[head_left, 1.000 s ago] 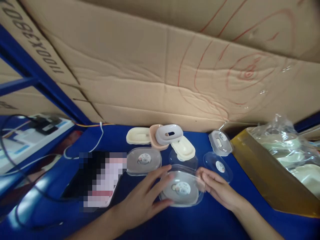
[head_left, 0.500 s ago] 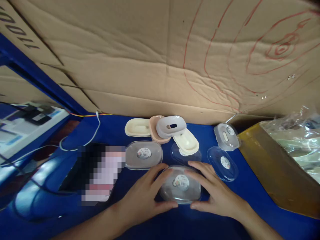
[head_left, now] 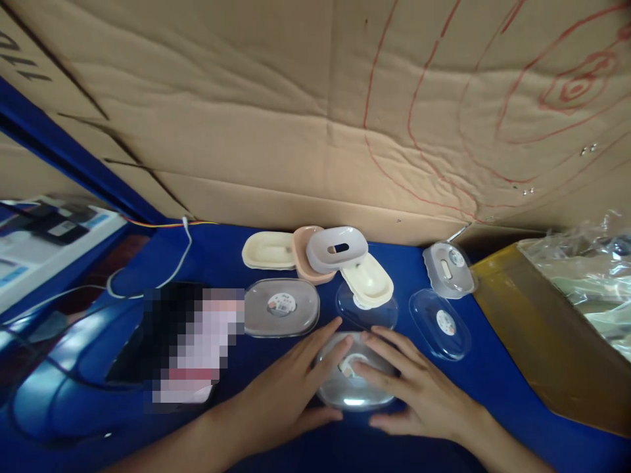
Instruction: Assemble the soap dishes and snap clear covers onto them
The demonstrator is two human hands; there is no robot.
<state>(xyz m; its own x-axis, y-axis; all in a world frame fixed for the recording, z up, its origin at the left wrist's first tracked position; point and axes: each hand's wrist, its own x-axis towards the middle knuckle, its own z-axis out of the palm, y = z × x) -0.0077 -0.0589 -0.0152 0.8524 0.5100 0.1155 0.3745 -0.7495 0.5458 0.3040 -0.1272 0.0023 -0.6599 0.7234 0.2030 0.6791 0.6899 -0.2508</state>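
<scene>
A clear-lidded grey soap box (head_left: 351, 391) lies on the blue table (head_left: 419, 453) in front of me. My left hand (head_left: 286, 394) lies against its left side with fingers stretched over the lid. My right hand (head_left: 419, 391) covers its right side, fingers flat on the lid and its round sticker. Both hands press on the box from above. Just behind it lie a loose clear lid (head_left: 367, 312) and another closed grey box (head_left: 282, 307).
Cream (head_left: 269, 250), pink (head_left: 302, 255) and grey (head_left: 337, 249) soap dish parts and a cream tray (head_left: 368, 280) sit at the back by a cardboard wall (head_left: 315, 112). A clear lid (head_left: 440, 324) and grey box (head_left: 448, 269) lie right. A yellow box (head_left: 542, 335) with plastic bags (head_left: 586, 276) stands far right; cables (head_left: 162, 276) left.
My hands have moved from the box's edges onto its lid; the right hand's fingers now cover the sticker. The view shifted slightly.
</scene>
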